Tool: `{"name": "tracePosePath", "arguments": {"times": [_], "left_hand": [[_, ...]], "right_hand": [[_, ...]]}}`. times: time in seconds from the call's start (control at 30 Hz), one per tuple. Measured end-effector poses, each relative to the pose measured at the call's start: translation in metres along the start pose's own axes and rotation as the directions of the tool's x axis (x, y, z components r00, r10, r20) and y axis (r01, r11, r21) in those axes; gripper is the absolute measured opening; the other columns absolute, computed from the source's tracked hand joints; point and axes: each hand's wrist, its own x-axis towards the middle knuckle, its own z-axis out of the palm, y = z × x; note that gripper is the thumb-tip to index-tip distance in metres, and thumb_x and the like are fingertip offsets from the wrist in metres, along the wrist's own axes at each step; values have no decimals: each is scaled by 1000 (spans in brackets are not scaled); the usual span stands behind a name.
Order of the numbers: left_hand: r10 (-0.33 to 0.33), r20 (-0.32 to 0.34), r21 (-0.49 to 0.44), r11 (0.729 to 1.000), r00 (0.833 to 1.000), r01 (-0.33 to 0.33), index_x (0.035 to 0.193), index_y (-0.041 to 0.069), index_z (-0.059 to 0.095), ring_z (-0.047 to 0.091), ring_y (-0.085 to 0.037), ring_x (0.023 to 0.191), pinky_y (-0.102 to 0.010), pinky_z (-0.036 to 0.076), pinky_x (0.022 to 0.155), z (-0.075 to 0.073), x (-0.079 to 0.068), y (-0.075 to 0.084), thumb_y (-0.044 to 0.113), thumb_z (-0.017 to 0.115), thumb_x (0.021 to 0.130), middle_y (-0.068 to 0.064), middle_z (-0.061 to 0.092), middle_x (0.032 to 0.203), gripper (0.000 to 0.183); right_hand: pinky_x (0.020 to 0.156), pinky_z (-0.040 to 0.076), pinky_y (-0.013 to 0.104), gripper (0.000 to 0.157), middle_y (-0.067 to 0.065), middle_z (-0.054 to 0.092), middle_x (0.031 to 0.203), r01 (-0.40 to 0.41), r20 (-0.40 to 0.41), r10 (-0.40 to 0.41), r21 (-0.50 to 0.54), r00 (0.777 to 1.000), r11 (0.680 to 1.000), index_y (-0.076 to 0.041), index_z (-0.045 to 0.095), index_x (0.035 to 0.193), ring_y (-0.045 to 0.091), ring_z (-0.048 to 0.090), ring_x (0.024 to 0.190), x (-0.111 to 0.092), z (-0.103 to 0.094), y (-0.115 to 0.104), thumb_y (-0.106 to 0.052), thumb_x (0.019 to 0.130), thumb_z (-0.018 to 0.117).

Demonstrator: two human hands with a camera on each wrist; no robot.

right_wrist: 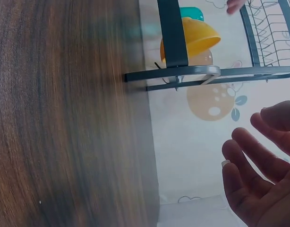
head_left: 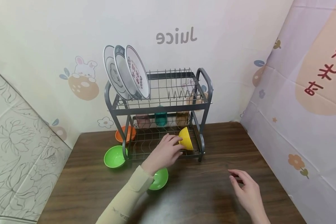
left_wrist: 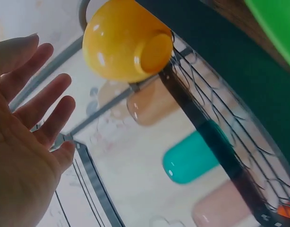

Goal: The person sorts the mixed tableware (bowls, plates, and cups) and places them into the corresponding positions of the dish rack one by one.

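Observation:
A yellow bowl (head_left: 186, 139) stands tipped on its side at the right end of the rack's lower tier (head_left: 145, 153). My left hand (head_left: 166, 151) is just left of it; in the head view its fingertips overlap the bowl's edge. The left wrist view shows a gap between the loosely spread fingers (left_wrist: 43, 111) and the yellow bowl (left_wrist: 128, 42), with nothing in the palm. Over the table to the right of the rack, my right hand (head_left: 247, 191) holds nothing, its fingers relaxed and slightly bent.
Three plates (head_left: 138, 73) lean upright in the upper tier's left side. Pink, teal (head_left: 161, 118) and brown cups line the lower tier's back. A green bowl (head_left: 114, 157) and an orange bowl (head_left: 126, 133) sit left of the rack; another green bowl (head_left: 160, 179) lies in front, partly behind my left forearm.

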Motion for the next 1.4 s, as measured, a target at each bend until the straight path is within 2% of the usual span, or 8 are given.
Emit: {"name": "tracePosePath", "arguments": {"times": [0.1,0.27,0.5,0.63,0.73,0.97,1.17,1.4], "left_hand": [[-56,-47,-44,998,997,54,114,22,72,43,-22,130,-46,16,119,-3,-18,-3,29,65,98,-2,56,138,19],[-131,-121,-111,987,984,118,113,18,72,47,-23,126,-42,28,114,-6,-48,-7,25,66,97,-3,59,134,18],[-272,-187,-218,948,944,230,111,15,73,52,-26,119,-44,41,103,-2,-90,-11,19,70,94,-6,62,127,18],[-317,-227,-235,935,921,264,109,13,73,54,-26,113,-43,44,98,5,-112,-13,16,73,91,-6,65,120,18],[-341,-216,-234,928,915,291,108,11,73,56,-23,109,-42,46,95,12,-125,-10,15,73,91,-4,65,116,18],[-354,-143,-260,915,924,310,106,12,72,60,-16,102,-41,50,89,27,-144,10,16,72,91,3,67,106,16],[-268,-111,-243,941,957,236,103,14,72,63,-15,98,-39,51,87,44,-148,21,26,77,87,6,68,101,21],[-204,-85,-195,963,975,184,97,15,72,64,-12,86,-33,52,81,65,-152,22,15,82,78,6,69,92,22]], "right_hand": [[76,42,6,20,1,69,106,-3,3,3,6,1000,1000,-8,71,111,2,61,87,0,2,0,-2,92,69],[76,44,7,21,0,68,108,20,5,-20,25,1000,999,-8,71,111,2,61,88,1,6,3,-1,91,69],[74,48,13,20,1,68,108,55,24,-56,38,998,998,-7,71,110,5,63,87,4,13,0,-1,91,69],[74,49,15,22,-1,68,107,63,40,-65,50,997,997,-10,71,110,7,64,86,4,20,-7,-1,90,70],[72,50,19,24,-4,68,106,79,56,-83,81,995,994,-11,71,109,8,64,84,1,29,-13,1,88,72],[67,53,29,29,-11,67,107,122,149,-147,163,978,979,-20,71,107,6,62,84,-9,54,-34,1,88,72],[72,54,30,33,-13,66,106,145,175,-181,199,968,969,-22,71,106,5,63,88,-11,66,-42,4,85,74],[75,54,33,34,-17,65,107,111,243,-170,237,955,965,-28,70,107,5,62,92,-14,76,-50,0,88,74]]}}
